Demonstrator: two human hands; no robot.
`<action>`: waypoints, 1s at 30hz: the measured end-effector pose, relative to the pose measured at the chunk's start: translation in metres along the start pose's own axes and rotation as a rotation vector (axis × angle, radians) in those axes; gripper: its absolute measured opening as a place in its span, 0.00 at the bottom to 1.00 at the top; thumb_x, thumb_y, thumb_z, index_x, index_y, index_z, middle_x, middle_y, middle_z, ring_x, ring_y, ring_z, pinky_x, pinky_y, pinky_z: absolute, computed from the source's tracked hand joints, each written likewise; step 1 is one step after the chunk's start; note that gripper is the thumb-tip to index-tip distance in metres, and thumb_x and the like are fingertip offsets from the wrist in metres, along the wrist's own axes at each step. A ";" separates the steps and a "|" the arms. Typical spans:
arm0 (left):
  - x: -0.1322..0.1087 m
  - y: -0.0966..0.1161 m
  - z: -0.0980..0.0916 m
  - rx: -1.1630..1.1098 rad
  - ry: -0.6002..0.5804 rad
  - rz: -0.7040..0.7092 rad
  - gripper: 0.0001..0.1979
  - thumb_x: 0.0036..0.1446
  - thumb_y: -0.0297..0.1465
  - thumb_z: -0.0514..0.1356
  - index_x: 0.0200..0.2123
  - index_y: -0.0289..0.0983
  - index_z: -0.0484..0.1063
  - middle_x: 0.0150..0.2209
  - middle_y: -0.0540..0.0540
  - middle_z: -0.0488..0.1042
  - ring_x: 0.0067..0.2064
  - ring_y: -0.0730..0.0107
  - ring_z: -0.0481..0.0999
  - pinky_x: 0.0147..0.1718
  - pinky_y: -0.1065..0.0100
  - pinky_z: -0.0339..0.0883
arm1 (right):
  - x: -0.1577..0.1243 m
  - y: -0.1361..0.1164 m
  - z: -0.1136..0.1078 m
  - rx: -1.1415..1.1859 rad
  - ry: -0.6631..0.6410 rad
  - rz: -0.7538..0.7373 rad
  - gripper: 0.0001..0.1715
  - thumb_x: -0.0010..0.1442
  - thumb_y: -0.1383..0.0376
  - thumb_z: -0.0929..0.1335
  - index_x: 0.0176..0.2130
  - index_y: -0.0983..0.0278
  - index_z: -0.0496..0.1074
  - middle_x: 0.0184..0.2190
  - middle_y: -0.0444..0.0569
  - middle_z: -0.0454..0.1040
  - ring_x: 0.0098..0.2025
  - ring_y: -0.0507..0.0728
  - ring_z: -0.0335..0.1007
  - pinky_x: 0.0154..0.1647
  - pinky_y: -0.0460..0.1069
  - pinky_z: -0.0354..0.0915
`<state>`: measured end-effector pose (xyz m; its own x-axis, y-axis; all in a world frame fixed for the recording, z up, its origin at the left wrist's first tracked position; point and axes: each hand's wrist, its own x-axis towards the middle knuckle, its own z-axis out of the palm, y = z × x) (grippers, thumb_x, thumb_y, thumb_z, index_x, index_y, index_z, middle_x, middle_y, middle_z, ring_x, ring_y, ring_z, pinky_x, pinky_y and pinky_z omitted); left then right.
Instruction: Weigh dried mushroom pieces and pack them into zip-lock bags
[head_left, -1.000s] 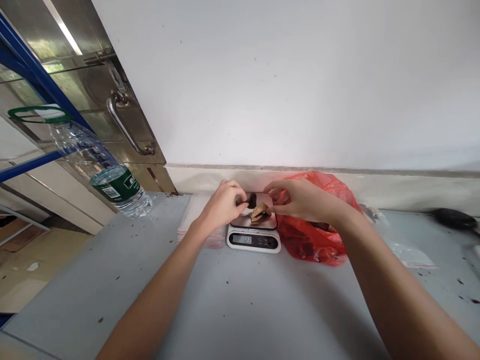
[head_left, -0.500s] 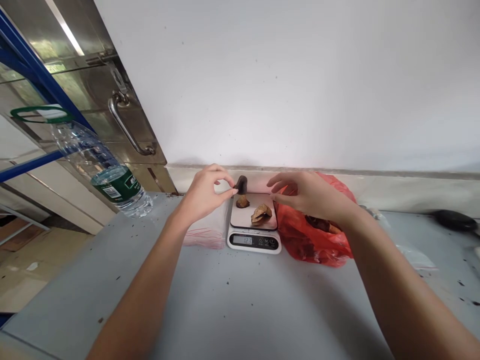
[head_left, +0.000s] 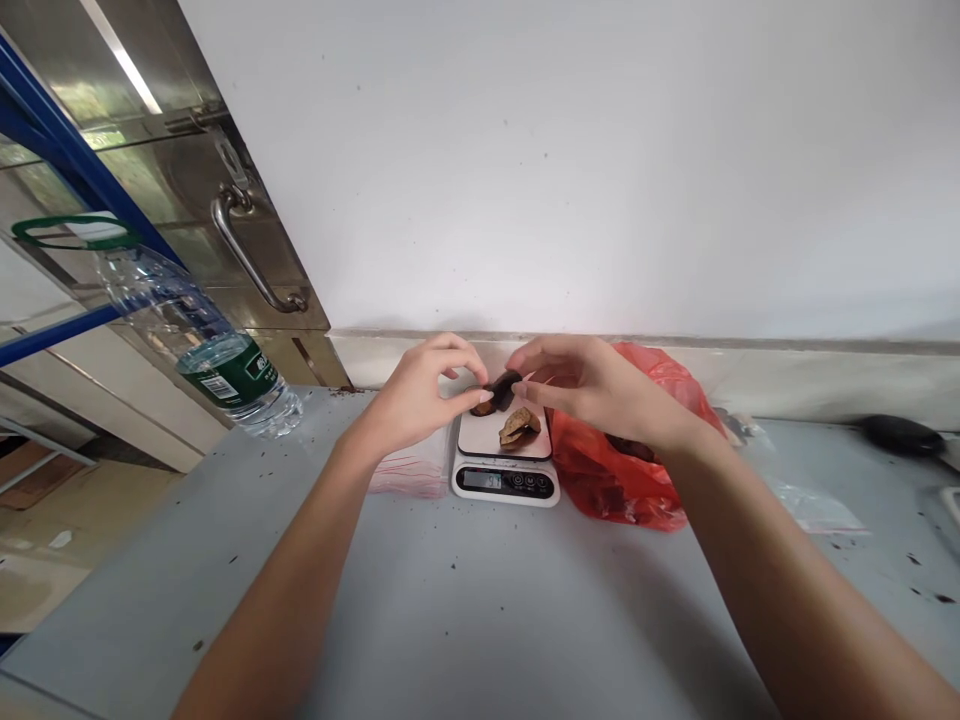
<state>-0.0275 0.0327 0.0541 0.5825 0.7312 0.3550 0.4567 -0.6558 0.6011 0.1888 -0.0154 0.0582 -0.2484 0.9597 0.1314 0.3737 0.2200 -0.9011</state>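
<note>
A small white kitchen scale (head_left: 506,480) stands on the grey table, its display lit. Brown dried pieces (head_left: 519,424) lie on its platform. Just above the platform both hands meet on one dark dried piece (head_left: 501,388). My left hand (head_left: 420,390) pinches its left end with thumb and fingers. My right hand (head_left: 581,385) pinches its right end. A red plastic bag (head_left: 630,470) with more brown pieces lies right of the scale, under my right wrist.
A clear water bottle (head_left: 202,345) with a green label stands at the left by a steel door with a handle (head_left: 251,255). Clear zip bags (head_left: 409,470) lie left of the scale. A dark object (head_left: 900,435) rests far right. Crumbs dot the grey table (head_left: 480,610).
My left hand lifted a dark piece off the scale. My right hand moved left and now grips that piece as well. The scale reading has dropped.
</note>
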 end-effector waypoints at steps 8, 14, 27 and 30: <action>0.001 -0.004 0.009 0.006 0.050 -0.016 0.05 0.59 0.31 0.65 0.40 0.41 0.78 0.46 0.47 0.79 0.48 0.61 0.78 0.49 0.60 0.73 | -0.001 -0.004 -0.005 -0.025 0.068 0.090 0.05 0.56 0.63 0.73 0.33 0.62 0.75 0.31 0.49 0.83 0.35 0.58 0.80 0.34 0.49 0.72; 0.000 -0.006 0.045 0.038 -0.082 -0.063 0.06 0.61 0.35 0.64 0.40 0.41 0.78 0.43 0.46 0.82 0.47 0.58 0.79 0.44 0.62 0.73 | -0.008 -0.011 -0.027 -0.328 0.323 0.244 0.04 0.57 0.64 0.72 0.31 0.62 0.77 0.29 0.48 0.83 0.28 0.56 0.75 0.27 0.48 0.65; 0.005 -0.035 0.051 0.307 0.014 -0.159 0.13 0.65 0.35 0.60 0.40 0.36 0.84 0.43 0.39 0.80 0.53 0.49 0.76 0.52 0.54 0.73 | -0.012 -0.002 -0.041 -0.389 0.212 0.293 0.07 0.56 0.64 0.72 0.37 0.62 0.81 0.30 0.47 0.83 0.24 0.52 0.70 0.25 0.47 0.64; 0.003 -0.041 0.039 0.290 0.022 -0.150 0.15 0.66 0.34 0.57 0.42 0.37 0.84 0.44 0.39 0.81 0.51 0.52 0.78 0.52 0.55 0.73 | -0.012 -0.001 -0.042 -0.394 0.209 0.319 0.07 0.56 0.65 0.72 0.37 0.62 0.81 0.30 0.46 0.83 0.23 0.51 0.69 0.24 0.47 0.63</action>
<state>-0.0177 0.0545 0.0030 0.4813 0.8253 0.2954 0.7105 -0.5646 0.4199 0.2285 -0.0195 0.0748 0.0997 0.9950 -0.0078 0.7181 -0.0774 -0.6917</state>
